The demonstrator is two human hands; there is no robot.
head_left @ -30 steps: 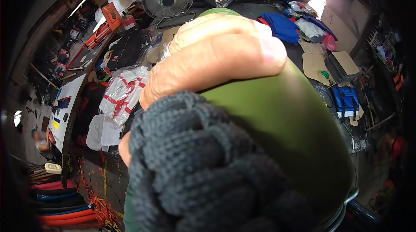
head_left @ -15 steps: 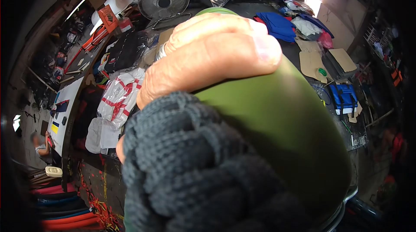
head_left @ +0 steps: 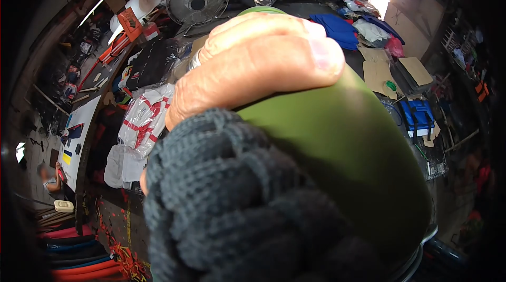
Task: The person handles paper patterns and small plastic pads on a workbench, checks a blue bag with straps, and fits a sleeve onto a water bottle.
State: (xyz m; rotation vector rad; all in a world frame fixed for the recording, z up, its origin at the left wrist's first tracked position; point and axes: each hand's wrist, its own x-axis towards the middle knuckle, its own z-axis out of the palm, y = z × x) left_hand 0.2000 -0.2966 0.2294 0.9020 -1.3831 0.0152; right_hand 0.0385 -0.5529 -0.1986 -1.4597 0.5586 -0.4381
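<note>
A large olive-green bottle or flask (head_left: pixel 337 145) fills the middle of the head view, very close to the camera. Across its near side runs a thick dark grey braided cord (head_left: pixel 211 176), blurred at the bottom. My left hand (head_left: pixel 258 61) comes from the left and is closed around the upper part of the green container, fingertips pointing right. A ring shows on one finger, and a bit of skin appears beside the cord at left. The container's lower end is out of frame. No part of my right hand is seen.
Behind lies a dark work table with a standing fan (head_left: pixel 197 0), blue fabric (head_left: pixel 337 29), cardboard pieces (head_left: pixel 416 71), a blue bag (head_left: pixel 419 116) and a plastic-wrapped white-and-red item (head_left: pixel 145 121). A person (head_left: pixel 52 179) is at far left. Coloured rolls (head_left: pixel 79 261) lie at lower left.
Almost nothing differs. The cord and the green container sit very slightly differently in view, and the background has shifted a little. My left hand keeps its hold.
</note>
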